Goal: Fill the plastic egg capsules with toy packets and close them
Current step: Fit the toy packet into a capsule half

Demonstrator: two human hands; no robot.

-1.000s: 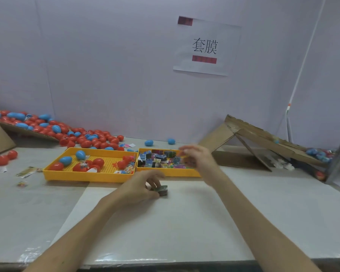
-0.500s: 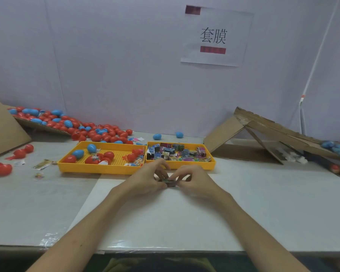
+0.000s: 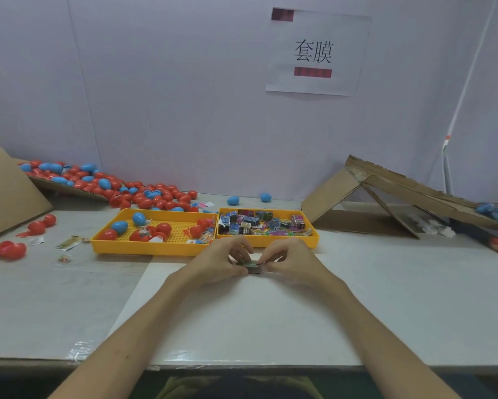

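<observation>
A white paper sign [image 3: 316, 53] on the far wall bears the black characters 套膜, with a red bar above them and another below whose print is too blurred to read. Near the middle of the pale, smooth surface [image 3: 270, 326], the left hand [image 3: 216, 263] and the right hand [image 3: 293, 263] meet with fingers curled, both pinching one toy packet [image 3: 252, 266] between thumbs and fingertips. It is a small, flat, dark thing with a glossy greenish top, low over the surface, and its print cannot be made out. Just beyond the hands stand two shallow yellow plastic trays side by side. The left tray [image 3: 144, 251] has a perforated grid floor and holds a few glossy egg capsules [image 3: 138, 218] in red and blue, along with some clear wrappers. The right tray [image 3: 270, 242] is heaped with toy packets [image 3: 262, 224], small blocky bundles printed in many colours. At the far left a loose pile of eggs [image 3: 144, 197], mostly red with some blue, spills down a tilted cardboard sheet [image 3: 63, 187] onto the surface. A few red ones and scraps of wrapper lie apart at the left. At the far right a brown corrugated cardboard ramp [image 3: 337, 191] leans like a tent, its edges ragged.
</observation>
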